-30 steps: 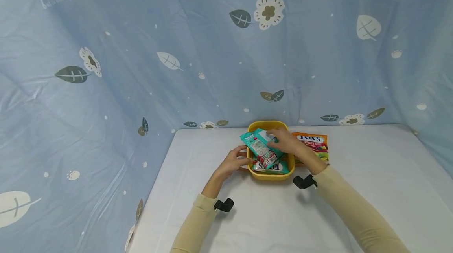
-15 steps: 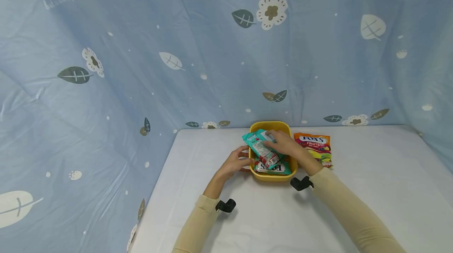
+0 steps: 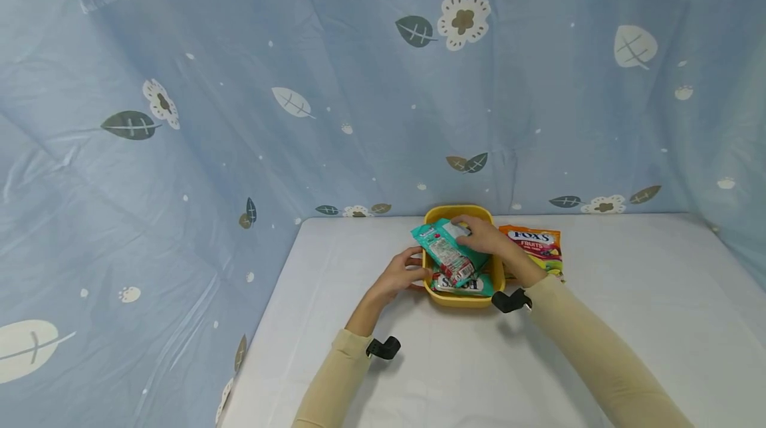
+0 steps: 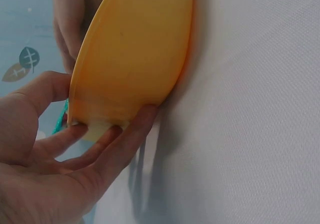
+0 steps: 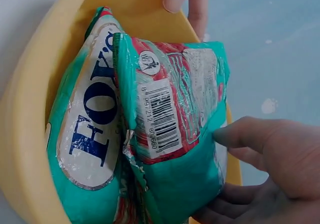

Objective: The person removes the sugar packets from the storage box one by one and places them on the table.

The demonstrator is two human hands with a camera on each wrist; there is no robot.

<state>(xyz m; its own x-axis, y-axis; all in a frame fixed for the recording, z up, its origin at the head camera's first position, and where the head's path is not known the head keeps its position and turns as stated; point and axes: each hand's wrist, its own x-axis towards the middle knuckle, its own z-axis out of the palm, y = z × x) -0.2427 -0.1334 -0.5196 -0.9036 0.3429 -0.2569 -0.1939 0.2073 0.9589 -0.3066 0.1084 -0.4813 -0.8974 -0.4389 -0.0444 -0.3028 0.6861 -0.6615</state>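
A yellow plastic basket [image 3: 459,303] stands on the white table near its far edge. My left hand [image 3: 397,274] holds its left side; in the left wrist view the thumb lies at the rim and the fingers [image 4: 112,156] touch the outer wall. My right hand [image 3: 485,236] pinches a teal candy bag [image 5: 170,104] with a barcode, thumb on the face and other fingers partly hidden behind. This bag lies tilted across the basket, one end over the left rim. Beneath it, another teal candy bag [image 5: 92,114] marked FOX'S sits inside the basket.
An orange and red candy bag [image 3: 541,248] marked FOX'S FRUITS lies on the table right of the basket, partly behind my right forearm. A blue patterned curtain [image 3: 359,115] rises behind the table [image 3: 449,368] and along its left side.
The right hand has shifted slightly on the upper teal bag, and more of that bag's face shows. The left hand stays at the basket. The head view has moved slightly.
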